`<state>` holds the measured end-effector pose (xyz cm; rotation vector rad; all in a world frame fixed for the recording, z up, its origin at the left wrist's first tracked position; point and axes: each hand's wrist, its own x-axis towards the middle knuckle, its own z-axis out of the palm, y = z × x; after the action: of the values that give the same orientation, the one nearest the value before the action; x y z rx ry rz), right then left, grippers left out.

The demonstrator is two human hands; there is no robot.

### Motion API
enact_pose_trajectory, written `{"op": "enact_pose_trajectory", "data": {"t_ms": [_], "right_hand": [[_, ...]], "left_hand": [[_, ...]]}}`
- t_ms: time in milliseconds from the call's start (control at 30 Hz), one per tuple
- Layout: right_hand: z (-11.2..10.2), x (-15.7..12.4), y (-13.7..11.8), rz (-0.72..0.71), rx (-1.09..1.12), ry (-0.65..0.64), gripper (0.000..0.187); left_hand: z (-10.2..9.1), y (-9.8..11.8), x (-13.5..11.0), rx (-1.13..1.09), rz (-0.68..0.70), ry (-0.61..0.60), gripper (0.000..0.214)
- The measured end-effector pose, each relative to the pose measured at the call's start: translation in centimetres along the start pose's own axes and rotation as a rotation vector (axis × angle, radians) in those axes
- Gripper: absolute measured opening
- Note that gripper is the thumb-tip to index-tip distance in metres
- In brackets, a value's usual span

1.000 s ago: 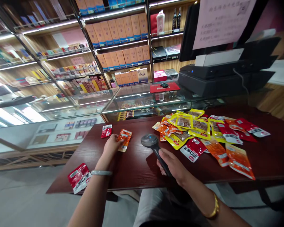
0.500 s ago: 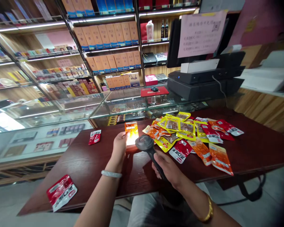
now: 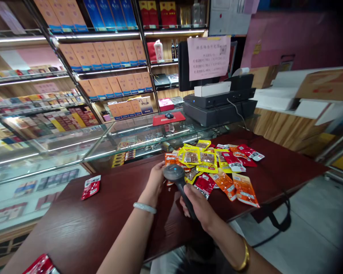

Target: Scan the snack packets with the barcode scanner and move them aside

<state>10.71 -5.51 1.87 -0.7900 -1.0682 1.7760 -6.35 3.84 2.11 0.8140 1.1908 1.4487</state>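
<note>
A black handheld barcode scanner (image 3: 175, 174) is gripped in my right hand (image 3: 196, 201), its head pointing away from me. Just left of the scanner head, my left hand (image 3: 156, 180) is closed at the edge of an orange snack packet (image 3: 171, 158). The scanner hides much of that packet, and some of my left fingers are out of sight. Right behind lies a pile of yellow snack packets (image 3: 207, 158). Red-and-white packets (image 3: 205, 185) and orange packets (image 3: 244, 188) lie at its front and right side.
On the dark red table (image 3: 82, 224) a red packet (image 3: 91, 187) lies at left, another red packet (image 3: 41, 265) at the near edge. Beyond stand a glass counter (image 3: 103, 142) and a monitor (image 3: 185, 68) on a black cash drawer (image 3: 217, 112). A black strap (image 3: 280, 222) hangs at right.
My view has turned to the right. My left hand has carried the orange packet right, against the pile and behind the scanner head. The bright scanner light on the packet is gone.
</note>
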Motion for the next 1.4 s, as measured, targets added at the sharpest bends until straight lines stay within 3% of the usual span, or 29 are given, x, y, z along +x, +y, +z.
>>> {"op": "enact_pose_trajectory", "data": {"t_ms": [100,167,233,367,500,600,667,767,833,933,1100,1267,1400], "right_hand": [[-0.1,0.3,-0.8,0.012,0.016,0.059,0.056],[0.3,0.6,-1.0,0.03,0.006,0.072,0.057],[1.1,1.1,-0.9,0.047,-0.014,0.054,0.057],[4.3,2.7,0.1,0.113,-0.014,-0.071,0.057],[8.7,4.8,1.8,0.179,-0.02,-0.216,0.061],[12.0,6.4,3.2,0.237,-0.028,-0.302,0.06],[14.1,7.4,4.0,0.282,-0.037,-0.341,0.056],[16.6,8.4,5.2,0.313,-0.051,-0.382,0.05],[17.9,9.0,5.8,0.324,-0.055,-0.403,0.047],[19.2,9.6,6.5,0.338,-0.057,-0.418,0.045],[19.5,10.2,6.7,0.33,-0.05,-0.401,0.046],[17.8,9.8,5.1,0.279,-0.058,-0.366,0.051],[14.8,8.5,3.0,0.199,-0.08,-0.316,0.057]], "left_hand": [[1.2,0.3,0.0,0.034,-0.014,-0.113,0.051],[0.3,0.6,-0.1,0.113,0.003,-0.083,0.052],[-1.7,1.0,0.0,0.246,0.067,-0.008,0.05],[-8.9,2.7,0.1,0.557,0.163,0.198,0.042],[-17.9,5.9,-0.6,0.815,0.144,0.49,0.034],[-23.7,7.7,-1.9,1.022,0.067,0.716,0.037],[-26.4,8.3,-2.6,1.132,0.0,0.84,0.042],[-29.0,8.7,-3.1,1.238,-0.079,0.952,0.05],[-30.0,9.0,-2.8,1.305,-0.141,0.942,0.055],[-30.9,9.4,-2.0,1.344,-0.229,0.831,0.053],[-30.4,9.0,-1.5,1.238,-0.141,0.653,0.025],[-27.9,8.2,-2.0,1.043,0.043,0.615,0.029],[-24.0,8.3,-1.9,0.901,0.206,0.625,0.035]]}}
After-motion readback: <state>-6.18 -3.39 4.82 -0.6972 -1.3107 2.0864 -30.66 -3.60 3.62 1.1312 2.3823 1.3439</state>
